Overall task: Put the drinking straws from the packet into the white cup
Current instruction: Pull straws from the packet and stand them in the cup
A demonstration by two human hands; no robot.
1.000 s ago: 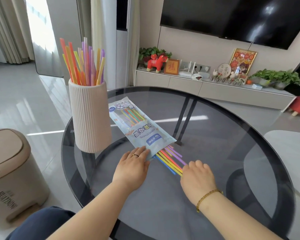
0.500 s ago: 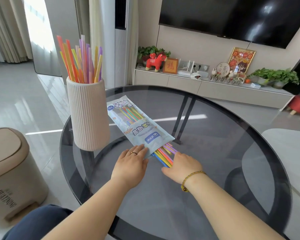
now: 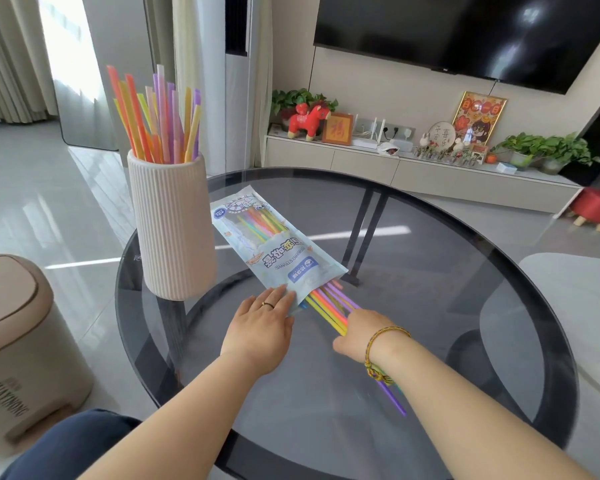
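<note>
Straws (image 3: 326, 306): posn rel. to fingers? –JK
Bundle half out of packet (image 3: 267, 247) mouth, running through right hand (image 3: 359, 336); fingers curled round it. Long axis diag., far-left to near-right; purple end shows past wrist. –ML
Left hand (image 3: 262, 327)? –JK
Flat, fingers straight, pressing packet's near end onto glass table (image 3: 430, 271). –ML
White cup (image 3: 172, 230)? –JK
Stands just far-left of left fingertips (image 3: 280, 295), nearer that hand. Est.: pull along axis, then right hand crosses leftward. –ML
</note>
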